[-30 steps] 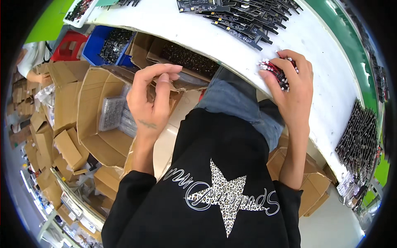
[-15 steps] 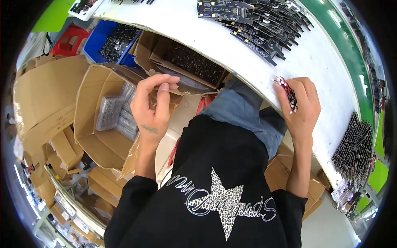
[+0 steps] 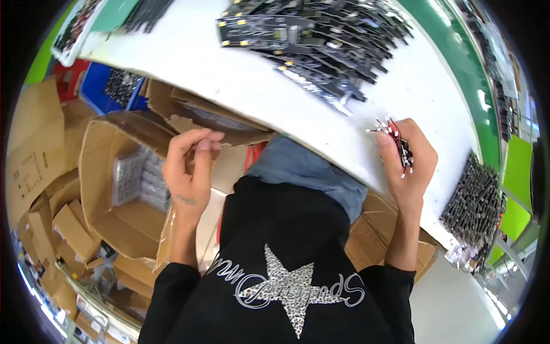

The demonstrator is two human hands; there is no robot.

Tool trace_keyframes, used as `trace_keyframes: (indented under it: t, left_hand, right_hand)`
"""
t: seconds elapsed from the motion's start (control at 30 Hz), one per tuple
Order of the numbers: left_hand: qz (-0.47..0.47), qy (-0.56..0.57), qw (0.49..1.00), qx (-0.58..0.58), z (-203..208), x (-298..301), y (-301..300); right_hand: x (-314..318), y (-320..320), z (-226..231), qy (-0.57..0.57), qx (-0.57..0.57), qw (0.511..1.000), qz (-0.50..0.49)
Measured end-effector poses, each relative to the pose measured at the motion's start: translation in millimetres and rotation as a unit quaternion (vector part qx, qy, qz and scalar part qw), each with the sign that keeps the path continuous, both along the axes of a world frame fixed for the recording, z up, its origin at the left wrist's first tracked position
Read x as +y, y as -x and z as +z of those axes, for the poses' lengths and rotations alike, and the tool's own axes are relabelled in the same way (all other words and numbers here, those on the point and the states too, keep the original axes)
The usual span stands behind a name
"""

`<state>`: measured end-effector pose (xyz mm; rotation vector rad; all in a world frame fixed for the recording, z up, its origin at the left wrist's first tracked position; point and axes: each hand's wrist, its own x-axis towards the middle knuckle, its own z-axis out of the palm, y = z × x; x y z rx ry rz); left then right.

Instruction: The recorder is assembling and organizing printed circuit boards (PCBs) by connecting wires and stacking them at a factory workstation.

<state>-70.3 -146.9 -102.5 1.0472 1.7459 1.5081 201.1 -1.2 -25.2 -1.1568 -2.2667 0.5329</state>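
Note:
Over the white table (image 3: 189,66), near its front edge, my right hand (image 3: 417,163) is closed round a bunch of short red and black wires with white connector ends (image 3: 401,146). The wire tips poke out between thumb and fingers. Left of the table edge, my left hand (image 3: 189,166) hangs in the air above the cardboard boxes. Its fingers are curled and the thumb tip lies close to the fingertips; no object shows in it. A heap of black circuit boards (image 3: 321,40) is spread on the table beyond my hands, some bearing yellow squares.
Another stack of black boards (image 3: 474,200) lies along the table's right side. An open cardboard box (image 3: 132,232) holds clear plastic trays (image 3: 129,178). A blue bin (image 3: 94,92) with small dark parts and a white tray (image 3: 66,54) stand farther left. My legs (image 3: 303,169) meet the table edge.
The view has shifted, so the board heap looks nearer and farther left. My right hand still grips the wires, which fan out more. The left hand's thumb and fingertips look closer together.

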Motion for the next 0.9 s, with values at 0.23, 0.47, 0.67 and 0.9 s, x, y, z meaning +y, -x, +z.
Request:
trace_keyframes:
  t: [0.23,0.47,0.67,0.9]
  left_hand:
    - [-0.056,0.011,0.998,-0.027,3,9,-22]
    - [-0.264,-0.094,0.946,0.16,24,31,-77]
    - [-0.348,-0.212,0.869,0.282,61,89,-143]
    - [-0.425,-0.208,0.819,0.325,47,111,-158]
  right_hand:
    - [24,-36,5,0.224,0.341,0.899,-0.156]
    - [32,-59,3,0.266,0.538,0.785,-0.153]
    - [29,-89,-3,0.335,0.712,0.616,-0.042]
    - [16,-101,-15,0.337,0.797,0.501,0.018]
